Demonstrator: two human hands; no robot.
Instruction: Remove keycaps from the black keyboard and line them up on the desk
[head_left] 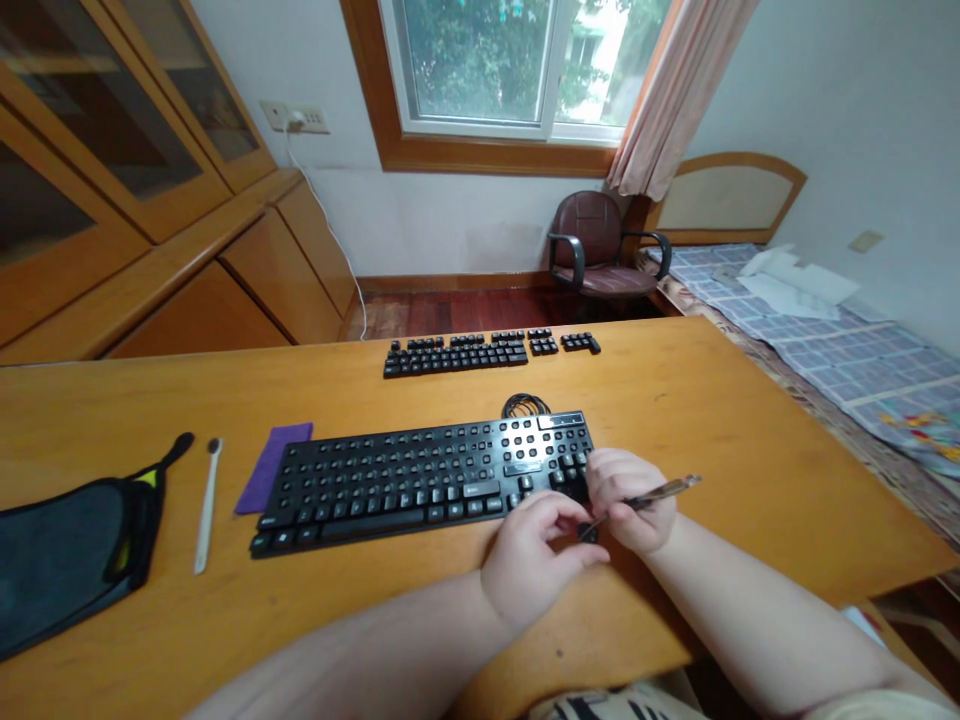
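My right hand grips a slim screwdriver with a see-through brownish handle, its thin shaft slanting down and left. A small black keycap sits between the thumb and fingers of my left hand, and the tool's tip meets it there. Both hands are at the lower right corner of a black keyboard, partly covering it. Most of this keyboard's upper keys are off, with bare switch posts showing. The bottom row and some right-hand keys still carry caps.
Removed keycaps stand in keyboard order along the desk's far edge. A coiled black cable lies behind the keyboard. To the left are a purple cloth, a white toothbrush and a black-and-grey pouch. An armchair stands beyond the desk.
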